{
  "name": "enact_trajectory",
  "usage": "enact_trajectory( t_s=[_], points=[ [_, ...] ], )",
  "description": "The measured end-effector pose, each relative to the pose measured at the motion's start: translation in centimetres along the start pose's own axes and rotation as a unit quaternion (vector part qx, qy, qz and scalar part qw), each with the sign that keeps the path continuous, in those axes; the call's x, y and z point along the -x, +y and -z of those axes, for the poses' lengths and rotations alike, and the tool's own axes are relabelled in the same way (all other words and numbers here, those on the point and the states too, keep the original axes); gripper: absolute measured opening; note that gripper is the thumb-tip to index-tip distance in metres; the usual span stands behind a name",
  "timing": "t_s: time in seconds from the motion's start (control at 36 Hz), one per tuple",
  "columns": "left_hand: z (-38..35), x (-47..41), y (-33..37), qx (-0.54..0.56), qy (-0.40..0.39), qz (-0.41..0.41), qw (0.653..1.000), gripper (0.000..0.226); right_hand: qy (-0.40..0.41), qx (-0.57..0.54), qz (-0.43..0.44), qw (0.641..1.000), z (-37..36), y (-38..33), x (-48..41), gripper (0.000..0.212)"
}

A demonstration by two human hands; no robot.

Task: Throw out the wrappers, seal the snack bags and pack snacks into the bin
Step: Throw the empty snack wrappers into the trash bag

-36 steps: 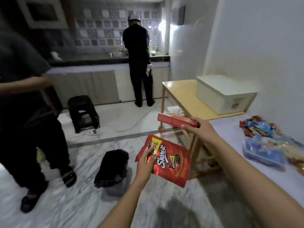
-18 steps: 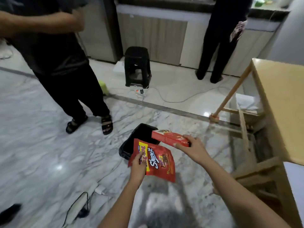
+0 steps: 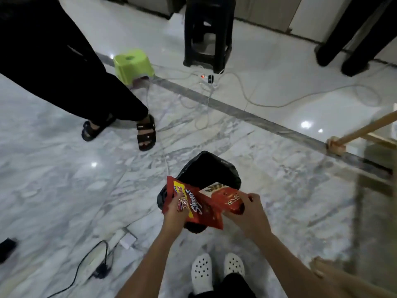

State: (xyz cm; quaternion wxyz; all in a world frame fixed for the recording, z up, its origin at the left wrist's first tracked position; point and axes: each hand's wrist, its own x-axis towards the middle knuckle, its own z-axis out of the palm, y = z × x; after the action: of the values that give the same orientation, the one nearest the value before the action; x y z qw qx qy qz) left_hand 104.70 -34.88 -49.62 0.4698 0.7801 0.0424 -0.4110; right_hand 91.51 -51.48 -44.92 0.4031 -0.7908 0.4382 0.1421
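White clogs point(image 3: 217, 271) stand just short of the black-lined trash bin point(image 3: 206, 168). Above the bin's opening, the left hand point(image 3: 175, 209) pinches a red snack bag point(image 3: 200, 208) and the right hand point(image 3: 247, 211) clamps a red box point(image 3: 223, 197). Beyond the bin stands a green stool point(image 3: 133, 66).

Since a second ago: carried from beside the counter to directly above the black-lined trash bin point(image 3: 206, 166), both hands point(image 3: 175, 214) point(image 3: 247, 214) lowered, red box point(image 3: 225, 197) tilted downward.
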Motion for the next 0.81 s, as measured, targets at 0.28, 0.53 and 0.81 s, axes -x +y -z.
enact_trajectory(
  t_s=[0.28, 0.53, 0.81],
  points=[
    [-2.1, -10.2, -4.7, -0.021, 0.015, 0.044, 0.999, 0.053, 0.026, 0.192, 0.089, 0.977, -5.5, 1.7, -10.3, 0.074],
    [-2.7, -13.7, -5.7, -0.144, 0.029, 0.015, 0.989, 0.053, 0.018, 0.211, 0.139, 0.967, -8.4, 1.9, -13.3, 0.075],
    [-1.9, -9.2, -1.2, -0.205, -0.08, 0.023, 0.975, 0.051, -0.041, 0.219, 0.121, 0.967, -6.3, -0.4, -9.6, 0.055]
  ],
)
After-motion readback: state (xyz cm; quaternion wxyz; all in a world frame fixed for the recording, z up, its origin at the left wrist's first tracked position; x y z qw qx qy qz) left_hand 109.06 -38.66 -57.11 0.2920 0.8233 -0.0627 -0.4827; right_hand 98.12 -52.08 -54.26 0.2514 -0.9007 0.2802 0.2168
